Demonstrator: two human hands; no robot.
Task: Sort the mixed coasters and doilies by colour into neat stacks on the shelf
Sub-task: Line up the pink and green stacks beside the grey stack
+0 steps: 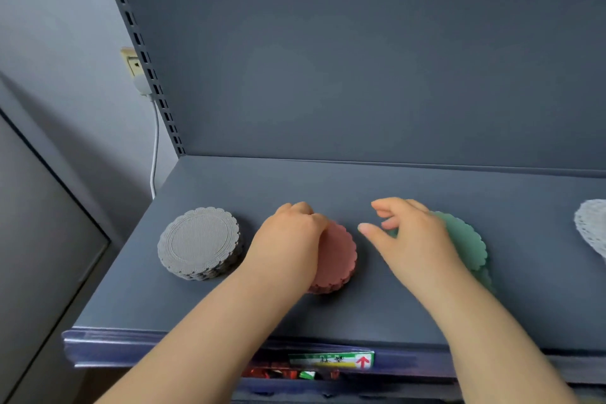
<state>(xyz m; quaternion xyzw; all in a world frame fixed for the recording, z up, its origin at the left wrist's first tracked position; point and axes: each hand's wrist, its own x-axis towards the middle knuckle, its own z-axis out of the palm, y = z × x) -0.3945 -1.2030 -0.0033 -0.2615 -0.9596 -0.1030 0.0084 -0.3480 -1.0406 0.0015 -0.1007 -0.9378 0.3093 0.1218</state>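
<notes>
Where a dark grey metal shelf (328,315) meets its matching back panel (360,59), three stacks of round, scallop-edged coasters sit in a row near the front, seen from above by a head-worn camera.

Furthest left is the grey stack (200,243). Its top coaster shows a finely ribbed centre inside a raised ring and a lacy rim, and the layers below are slightly fanned.

Just right of it, apart from it, is the pink stack (337,256), a dusty salmon colour and smooth on top. The left hand (292,239) lies over its left side with fingers bent down round the far edge, holding the stack. The fingertips are hidden.

Further right is the green stack (465,239), a muted sea green, with lower coasters peeking out toward the front. The right hand (410,239) covers its left half. The thumb points left and is free, and the fingers are loosely curled, with a sliver of green showing beneath them. Whether this hand actually has hold of a coaster cannot be told.

At the far right edge, well apart, part of a white lace doily (593,226) lies flat on the shelf.

A green and yellow price label (331,360) with a red arrow sits in the shelf's front strip. To the left, a white plug (141,84) and cable (155,147) hang from a wall socket.
</notes>
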